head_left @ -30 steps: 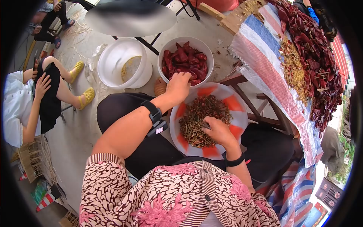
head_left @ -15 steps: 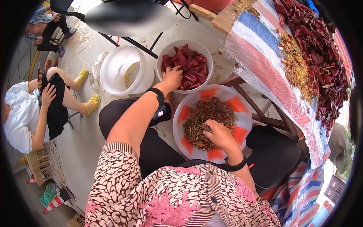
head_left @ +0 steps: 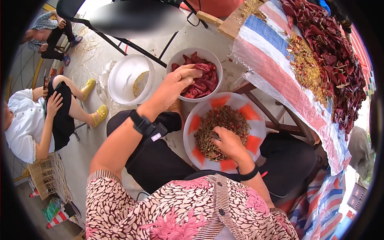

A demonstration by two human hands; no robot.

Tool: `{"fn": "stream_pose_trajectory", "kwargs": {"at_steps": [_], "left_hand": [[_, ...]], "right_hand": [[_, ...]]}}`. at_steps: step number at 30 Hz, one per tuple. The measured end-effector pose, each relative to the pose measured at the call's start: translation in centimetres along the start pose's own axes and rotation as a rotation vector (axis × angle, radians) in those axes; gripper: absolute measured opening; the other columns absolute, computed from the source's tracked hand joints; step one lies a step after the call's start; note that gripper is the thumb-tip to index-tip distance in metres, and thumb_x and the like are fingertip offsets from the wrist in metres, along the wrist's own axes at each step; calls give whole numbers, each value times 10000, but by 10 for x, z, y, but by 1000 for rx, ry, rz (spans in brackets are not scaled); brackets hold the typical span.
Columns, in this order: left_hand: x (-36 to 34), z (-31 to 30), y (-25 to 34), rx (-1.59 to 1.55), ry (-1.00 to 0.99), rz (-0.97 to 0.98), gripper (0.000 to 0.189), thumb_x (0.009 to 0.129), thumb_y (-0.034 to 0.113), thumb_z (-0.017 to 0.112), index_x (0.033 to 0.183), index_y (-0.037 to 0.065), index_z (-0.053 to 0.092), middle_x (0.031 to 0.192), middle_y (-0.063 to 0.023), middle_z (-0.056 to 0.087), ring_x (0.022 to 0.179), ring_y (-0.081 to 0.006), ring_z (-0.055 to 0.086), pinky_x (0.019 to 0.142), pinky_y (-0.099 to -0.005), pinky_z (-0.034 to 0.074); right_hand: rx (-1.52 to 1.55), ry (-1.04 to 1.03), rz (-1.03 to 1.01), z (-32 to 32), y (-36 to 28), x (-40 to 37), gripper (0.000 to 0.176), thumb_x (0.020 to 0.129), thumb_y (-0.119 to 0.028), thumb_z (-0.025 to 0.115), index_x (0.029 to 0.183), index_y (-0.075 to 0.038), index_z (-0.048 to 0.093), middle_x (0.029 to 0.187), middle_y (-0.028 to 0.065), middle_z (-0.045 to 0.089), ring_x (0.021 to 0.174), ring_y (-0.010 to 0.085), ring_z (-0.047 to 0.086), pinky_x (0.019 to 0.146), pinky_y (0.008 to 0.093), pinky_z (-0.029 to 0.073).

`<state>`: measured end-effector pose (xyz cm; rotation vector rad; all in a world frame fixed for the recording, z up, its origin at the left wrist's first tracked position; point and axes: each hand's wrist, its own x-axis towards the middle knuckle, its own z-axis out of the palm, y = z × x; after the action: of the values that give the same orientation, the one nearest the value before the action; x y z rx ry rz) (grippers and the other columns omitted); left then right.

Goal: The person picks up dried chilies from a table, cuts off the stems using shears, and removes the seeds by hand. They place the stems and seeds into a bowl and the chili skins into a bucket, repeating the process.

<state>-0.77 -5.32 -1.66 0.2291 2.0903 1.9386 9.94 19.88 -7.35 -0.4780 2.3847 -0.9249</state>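
My left hand (head_left: pixel 178 85) is over a white bowl (head_left: pixel 219 80) of dried red chili peppers (head_left: pixel 196 90). Its fingers are closed on a dried red chili pepper (head_left: pixel 206 68), which sticks out past the fingertips. A watch-like band with a small box sits on that wrist. My right hand (head_left: pixel 231 143) is closed on a small dark metal tool (head_left: pixel 216 136), mostly hidden by the fingers. That hand rests over an orange-and-white basin (head_left: pixel 256 138), in which chili stems and bits (head_left: pixel 208 150) are heaped.
Left of the bowl stands a white tub (head_left: pixel 116 82) with yellow seeds. A striped sheet (head_left: pixel 276 76) on a wooden stand bears piled dried chilies (head_left: pixel 340 76) and seeds. A black chair (head_left: pixel 74 10) is ahead. A seated person (head_left: pixel 30 128) is at left, another farther back.
My left hand has risen and drawn back from inside the chili bowl, now with a chili pepper. My right hand has shifted slightly left over the basin, still holding the tool.
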Motion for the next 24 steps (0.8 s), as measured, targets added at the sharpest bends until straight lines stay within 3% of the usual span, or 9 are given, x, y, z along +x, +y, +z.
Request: {"fn": "stream_pose_trajectory", "kwargs": {"at_steps": [5,8,11,14,17,21,24], "left_hand": [[-18,6,5,-79,49,46,289,931,79,517,1198,8,599,1212,-62,569,1181,-153,496,1020,-283,371],[-19,9,4,-191,82,0,267,933,117,547,1172,13,605,1171,-52,584,1125,-136,523,976,-269,399],[-18,12,6,-237,98,-65,232,933,162,574,1107,15,614,1105,-35,588,1031,-104,527,906,-247,414],[-16,18,11,-199,42,-132,197,928,197,594,1019,24,617,1043,-19,578,958,-79,497,856,-232,396],[-12,22,9,-120,-81,-64,174,933,199,590,953,27,611,1032,-6,555,938,-75,473,854,-235,380],[-16,27,11,-117,-183,-32,147,951,134,543,977,0,598,1036,-9,529,951,-89,472,861,-253,392],[-18,24,6,16,-170,64,140,945,116,540,986,-8,592,1019,-21,529,950,-103,480,864,-257,397]], "right_hand": [[-10,-5,7,1,1,0,271,829,-201,594,1057,-60,559,1053,167,614,1009,383,571,804,474,460],[-10,11,24,3,2,4,261,838,-192,608,1053,-47,571,993,168,626,960,356,612,785,453,471],[427,252,96,-2,-11,14,229,873,-192,630,1036,-37,588,868,106,640,780,220,635,678,344,481],[899,446,118,-27,-36,17,214,901,-204,643,1030,-39,597,800,7,601,678,62,535,612,217,424],[1031,546,83,-57,-70,20,190,913,-198,637,1013,-40,600,806,-42,564,668,1,458,562,160,367],[801,546,-22,-63,-90,38,187,901,-175,656,1008,-30,602,816,-30,583,629,12,471,505,163,352],[804,471,28,-61,-92,40,178,898,-173,657,989,-29,606,819,-25,586,608,26,479,528,174,380]]}}
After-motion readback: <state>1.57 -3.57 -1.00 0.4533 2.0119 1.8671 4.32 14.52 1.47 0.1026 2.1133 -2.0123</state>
